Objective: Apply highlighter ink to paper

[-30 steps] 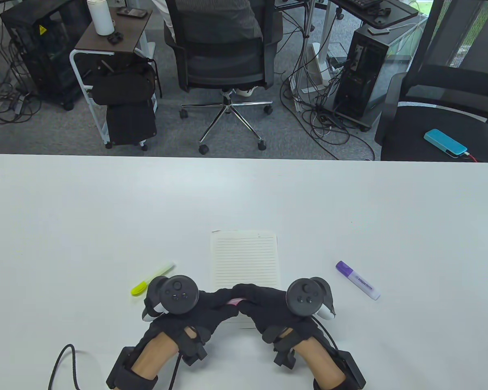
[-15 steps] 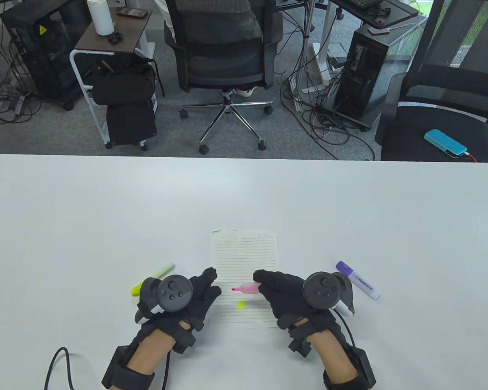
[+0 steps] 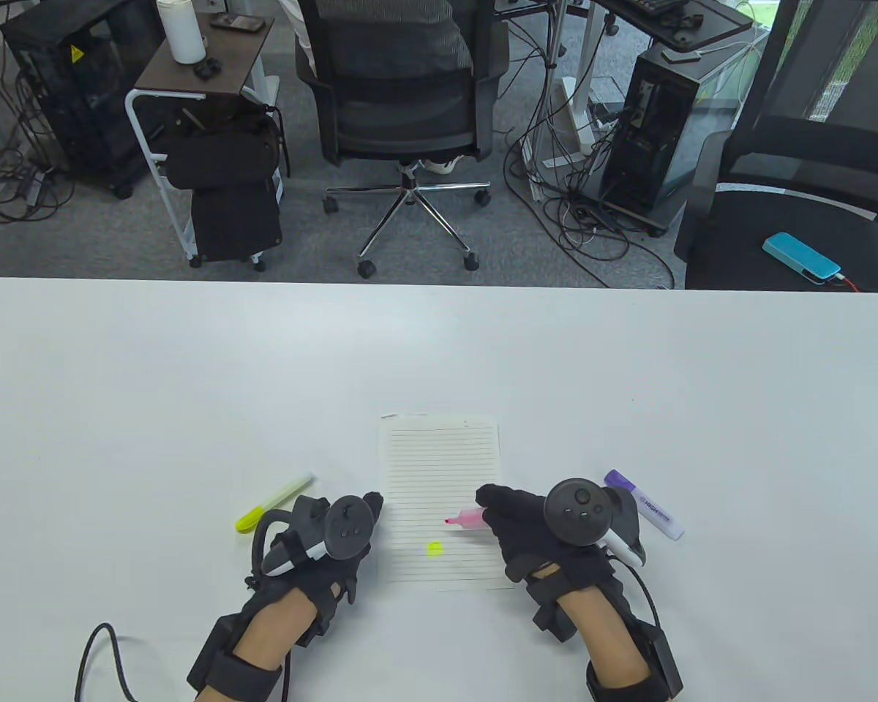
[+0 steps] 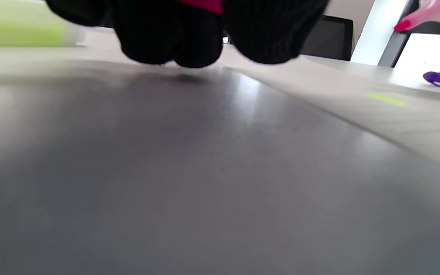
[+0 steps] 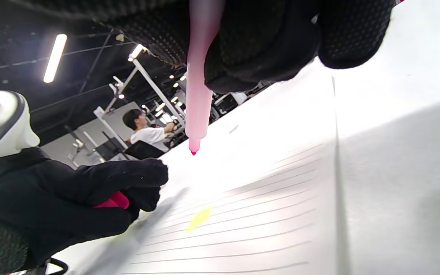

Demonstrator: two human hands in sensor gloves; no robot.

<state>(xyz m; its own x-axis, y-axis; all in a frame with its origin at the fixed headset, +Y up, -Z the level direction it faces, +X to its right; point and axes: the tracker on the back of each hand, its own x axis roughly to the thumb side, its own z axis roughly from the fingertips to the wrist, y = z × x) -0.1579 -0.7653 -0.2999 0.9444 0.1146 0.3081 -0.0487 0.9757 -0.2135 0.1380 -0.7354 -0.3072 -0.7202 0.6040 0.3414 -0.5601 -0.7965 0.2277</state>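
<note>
A lined sheet of paper (image 3: 440, 468) lies on the white table (image 3: 190, 380) with a small yellow ink mark (image 3: 434, 548) near its lower part. My right hand (image 3: 516, 521) grips an uncapped pink highlighter (image 3: 467, 518), tip pointing left a little above the paper; the tip also shows in the right wrist view (image 5: 193, 152). My left hand (image 3: 340, 534) rests at the paper's left edge, fingers closed around the pink cap (image 5: 113, 201), which shows between the fingers in the left wrist view (image 4: 204, 4).
A yellow highlighter (image 3: 274, 502) lies left of my left hand. A purple highlighter (image 3: 647, 508) lies just right of my right hand. The table's far edge borders office chairs, computer towers and cables.
The hands pulled apart, uncapping the pink highlighter. The right hand moved right with the pen; the left hand drew back to the paper's left edge and closed on the cap.
</note>
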